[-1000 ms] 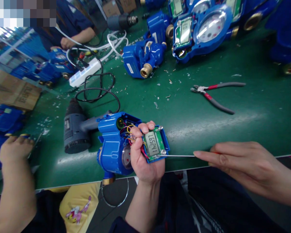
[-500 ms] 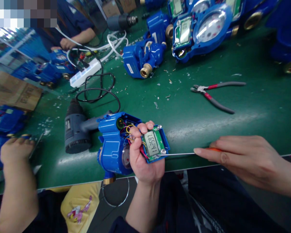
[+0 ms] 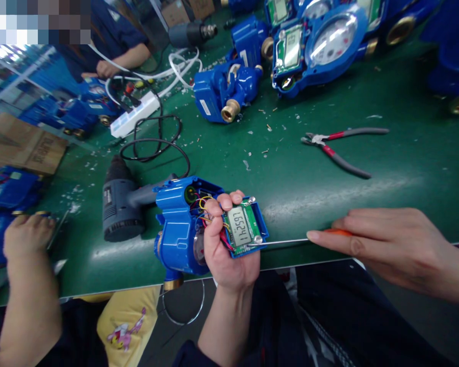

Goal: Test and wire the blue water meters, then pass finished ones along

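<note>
My left hand [image 3: 225, 250] is closed around an opened blue water meter [image 3: 179, 229], fingers over its coloured wires, holding up its green circuit board with an LCD display [image 3: 243, 227]. My right hand [image 3: 382, 244] grips an orange-handled screwdriver [image 3: 286, 241], forefinger stretched along it. The thin steel shaft runs left and its tip rests at the lower right corner of the display board, by a silver screw.
Red-handled pliers [image 3: 340, 148] lie on the green table [image 3: 367, 188] to the right. A grey power tool [image 3: 118, 204] with a black cord lies left of the meter. More blue meters [image 3: 313, 46] and a white power strip [image 3: 133, 114] are at the back. Another person's hand [image 3: 25, 237] rests at the left edge.
My right hand has risen slightly, tilting the screwdriver shaft a little; its tip stays at the board's corner. My left hand and the meter have barely moved.
</note>
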The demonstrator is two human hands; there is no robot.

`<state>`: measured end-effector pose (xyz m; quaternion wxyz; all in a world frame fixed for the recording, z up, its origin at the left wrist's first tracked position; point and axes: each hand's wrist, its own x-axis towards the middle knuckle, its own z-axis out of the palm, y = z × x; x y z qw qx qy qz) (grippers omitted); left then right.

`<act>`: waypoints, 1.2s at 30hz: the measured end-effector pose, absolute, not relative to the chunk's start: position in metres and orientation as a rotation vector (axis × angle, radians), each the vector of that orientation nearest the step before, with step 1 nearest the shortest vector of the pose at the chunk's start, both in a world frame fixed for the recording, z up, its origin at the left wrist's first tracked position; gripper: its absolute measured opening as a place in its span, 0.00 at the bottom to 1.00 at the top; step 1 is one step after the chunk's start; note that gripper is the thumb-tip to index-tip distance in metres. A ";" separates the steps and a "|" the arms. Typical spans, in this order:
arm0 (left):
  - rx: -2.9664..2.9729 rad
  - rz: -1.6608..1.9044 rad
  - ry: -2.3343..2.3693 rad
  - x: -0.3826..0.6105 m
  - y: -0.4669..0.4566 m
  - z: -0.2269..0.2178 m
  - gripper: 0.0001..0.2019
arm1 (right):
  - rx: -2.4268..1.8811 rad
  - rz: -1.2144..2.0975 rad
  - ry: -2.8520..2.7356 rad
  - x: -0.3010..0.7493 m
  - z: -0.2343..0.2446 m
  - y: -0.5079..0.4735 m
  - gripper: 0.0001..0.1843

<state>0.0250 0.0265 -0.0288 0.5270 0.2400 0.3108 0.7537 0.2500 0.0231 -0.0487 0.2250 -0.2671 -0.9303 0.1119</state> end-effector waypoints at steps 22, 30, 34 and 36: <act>0.577 1.794 0.666 0.023 0.027 -0.027 0.04 | -0.706 0.528 -2.561 0.247 -0.034 0.031 0.20; 0.608 1.786 0.639 0.022 0.027 -0.029 0.04 | -0.756 0.958 -2.438 0.246 -0.017 0.030 0.20; 0.594 1.792 0.628 0.022 0.028 -0.029 0.04 | -0.740 0.883 -2.445 0.243 -0.026 0.026 0.21; 0.603 1.790 0.677 0.022 0.028 -0.028 0.04 | -0.751 0.813 -2.441 0.241 -0.031 0.025 0.20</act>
